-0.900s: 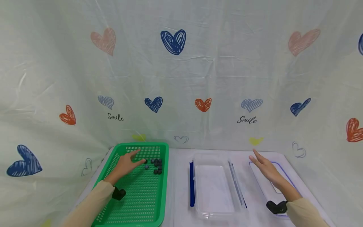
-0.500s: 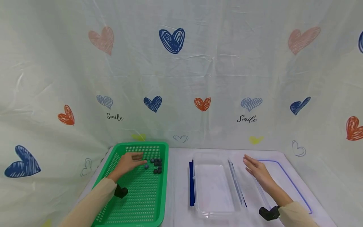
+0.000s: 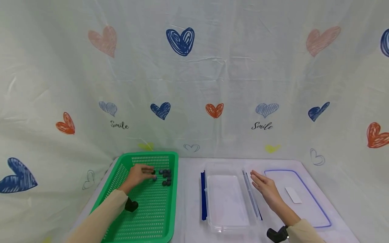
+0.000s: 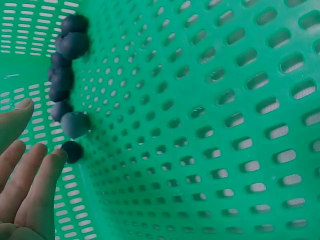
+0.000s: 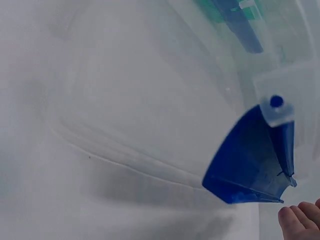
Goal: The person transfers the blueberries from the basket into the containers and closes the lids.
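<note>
Inside the green basket point(image 3: 133, 216), my left hand point(image 3: 138, 176) reaches toward several blueberries point(image 3: 165, 173) at the far end. Thumb and fingers are apart in the left wrist view, with nothing between them; the fingertips lie right at a dark blueberry point(image 4: 72, 151). A paler blueberry point(image 4: 75, 124) is just above it in that view. My right hand point(image 3: 267, 190) is extended, holding nothing, beside the right wall of a clear plastic box point(image 3: 229, 226). Up close in the right wrist view, its fingers point(image 5: 295, 222) appear below a blue latch point(image 5: 250, 160) of this box.
Another blue latch point(image 3: 203, 195) hangs on the box's left side. To the right lies a clear lid with a blue outline point(image 3: 313, 194) and a white rectangular piece point(image 3: 293, 195). Behind the table point(image 3: 189, 199) hangs a heart-printed curtain point(image 3: 194, 87).
My left hand's fingers have drawn closer together near the blueberries. My right hand has moved left from over the lid toward the box, uncovering the white piece.
</note>
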Motion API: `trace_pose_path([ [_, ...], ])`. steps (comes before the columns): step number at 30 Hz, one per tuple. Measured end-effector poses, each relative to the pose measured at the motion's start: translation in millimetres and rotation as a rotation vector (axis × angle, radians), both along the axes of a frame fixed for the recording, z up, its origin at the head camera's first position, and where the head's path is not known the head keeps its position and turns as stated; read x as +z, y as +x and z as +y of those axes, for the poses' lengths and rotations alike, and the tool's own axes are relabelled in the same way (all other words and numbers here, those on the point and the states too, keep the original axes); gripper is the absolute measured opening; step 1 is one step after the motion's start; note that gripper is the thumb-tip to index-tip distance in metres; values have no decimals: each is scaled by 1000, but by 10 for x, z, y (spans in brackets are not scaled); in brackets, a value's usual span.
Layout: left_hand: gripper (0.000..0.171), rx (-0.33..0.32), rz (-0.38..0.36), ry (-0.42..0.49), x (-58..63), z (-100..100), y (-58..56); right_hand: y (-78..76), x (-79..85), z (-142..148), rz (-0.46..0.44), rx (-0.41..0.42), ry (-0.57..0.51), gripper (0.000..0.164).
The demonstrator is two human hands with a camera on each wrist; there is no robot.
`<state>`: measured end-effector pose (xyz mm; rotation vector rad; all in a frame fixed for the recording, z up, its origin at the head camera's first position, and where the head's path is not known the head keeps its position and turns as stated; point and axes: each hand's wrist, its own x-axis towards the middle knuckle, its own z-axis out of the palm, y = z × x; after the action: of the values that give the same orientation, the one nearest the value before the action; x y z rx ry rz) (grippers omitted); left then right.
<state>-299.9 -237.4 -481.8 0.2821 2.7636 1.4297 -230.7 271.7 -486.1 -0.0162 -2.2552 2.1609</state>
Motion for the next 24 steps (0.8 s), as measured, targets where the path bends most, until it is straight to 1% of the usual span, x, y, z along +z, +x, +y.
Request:
trace_pose_path([
  [2,43,3,-4,-5,-22,-3,-12,-1,-39,-28,13,-2,-20,53],
  [6,42,4,-17,-3,-58,-4,0,11,-90,-82,32,-21,-44,50],
  [10,42,18,-19,-11,-113,-7,4,34,-116,-142,35,-64,-32,48],
  [15,41,41,-1,-19,-173,-13,0,61,-124,-208,41,-135,105,45],
  [17,41,35,12,-23,-187,-12,-2,66,-125,-219,47,-160,164,43],
  [20,41,24,15,-16,-198,-5,-3,69,-123,-227,43,-175,200,42],
  [22,42,18,19,-15,-205,-2,-4,66,-125,-234,33,-188,203,41],
  [24,41,26,23,-8,-209,8,-7,63,-124,-245,23,-195,202,41],
])
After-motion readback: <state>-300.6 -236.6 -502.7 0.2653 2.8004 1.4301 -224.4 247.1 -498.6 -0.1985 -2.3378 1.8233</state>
